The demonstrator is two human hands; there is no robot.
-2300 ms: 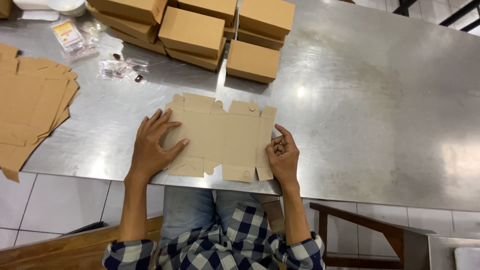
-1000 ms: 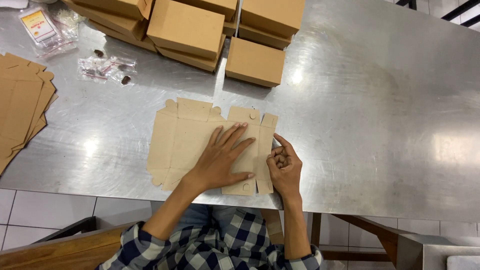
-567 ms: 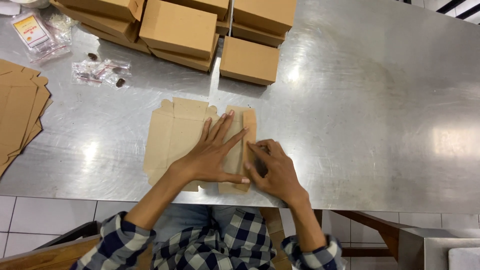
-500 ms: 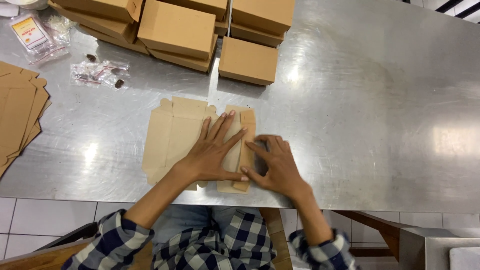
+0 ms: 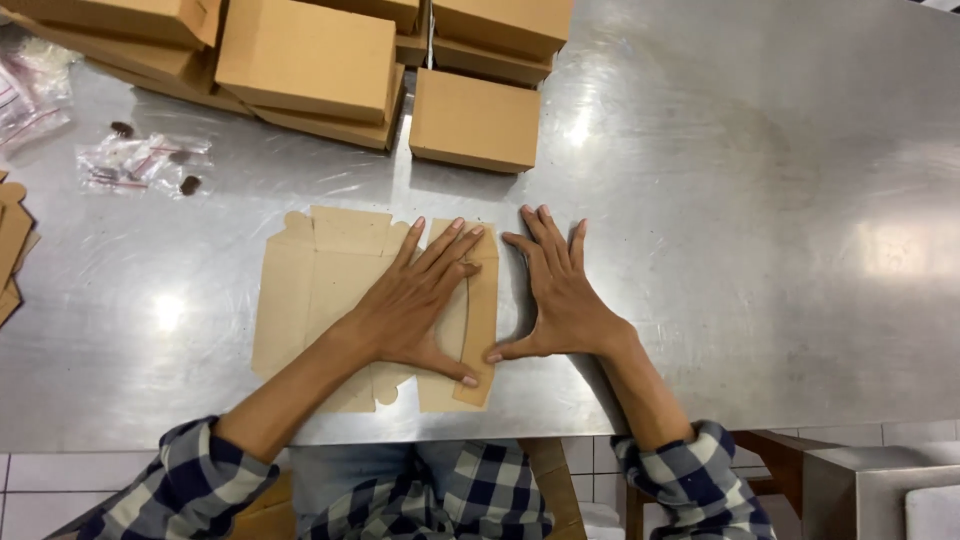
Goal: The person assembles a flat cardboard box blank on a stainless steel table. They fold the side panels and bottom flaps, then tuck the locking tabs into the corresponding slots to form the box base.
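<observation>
Cardboard box blank [image 5: 330, 300] is what both hands are on, lying flat near the near edge of the steel table [image 5: 750, 250], a bit left of the middle, with its right-hand panel folded over onto itself. Table's the biggest thing here, shiny brushed metal taking up nearly the whole view. Next down in size is the pile of folded-up brown boxes [image 5: 310, 60] along the far edge, stacked a couple high, with one single small box [image 5: 475, 120] sitting on its own just past the blank. Left hand [image 5: 415, 300] is spread flat with fingers apart, palm pressing down on the folded panel, not gripping anything. Right hand [image 5: 560, 290] is also open and flat, fingers splayed, resting on the bare table just beside the blank's right edge, thumb tip touching that edge. Both arms have blue-and-white checked sleeves [image 5: 690, 480]. Over at the far left there are a few clear plastic bags [image 5: 145, 165] with small dark bits in them, and a sliver of more flat cardboard [image 5: 10, 250] poking in from the left edge.
</observation>
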